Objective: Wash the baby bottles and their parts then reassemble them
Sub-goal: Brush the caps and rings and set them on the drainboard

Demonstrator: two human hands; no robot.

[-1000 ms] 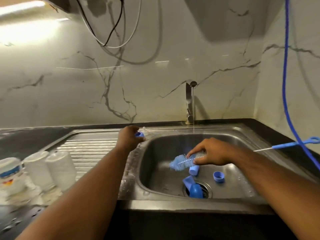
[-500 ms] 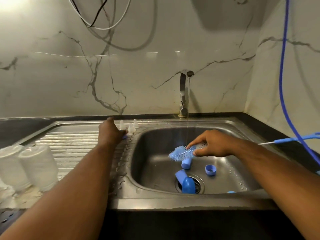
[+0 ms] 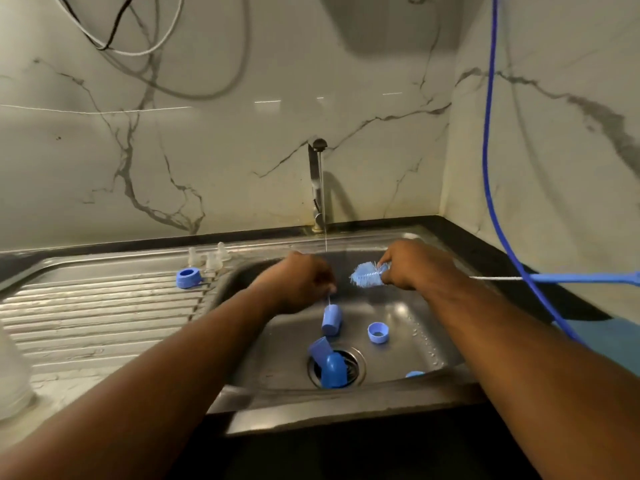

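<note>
My left hand (image 3: 304, 282) hangs over the steel sink (image 3: 398, 306) under the thin water stream, fingers loosely curled downward, with nothing visible in it. My right hand (image 3: 412, 268) grips the blue bottle brush (image 3: 365, 275) just behind its bristles; the long handle (image 3: 585, 278) sticks out to the right. In the basin lie a blue cap (image 3: 331, 320), a blue ring (image 3: 377, 332) and two blue caps (image 3: 329, 362) on the drain. A blue ring (image 3: 188, 277) and three clear nipples (image 3: 209, 258) stand on the drainboard.
The faucet (image 3: 316, 188) at the back runs a thin stream. A clear upturned bottle (image 3: 12, 375) stands at the left edge of the ribbed drainboard (image 3: 97, 323). A blue hose (image 3: 490, 168) hangs down the right wall. Another blue piece (image 3: 414, 374) peeks at the sink's front rim.
My left hand let go of the blue ring on the drainboard and moved right, over the basin under the stream. My right hand lifted the brush slightly toward the back.
</note>
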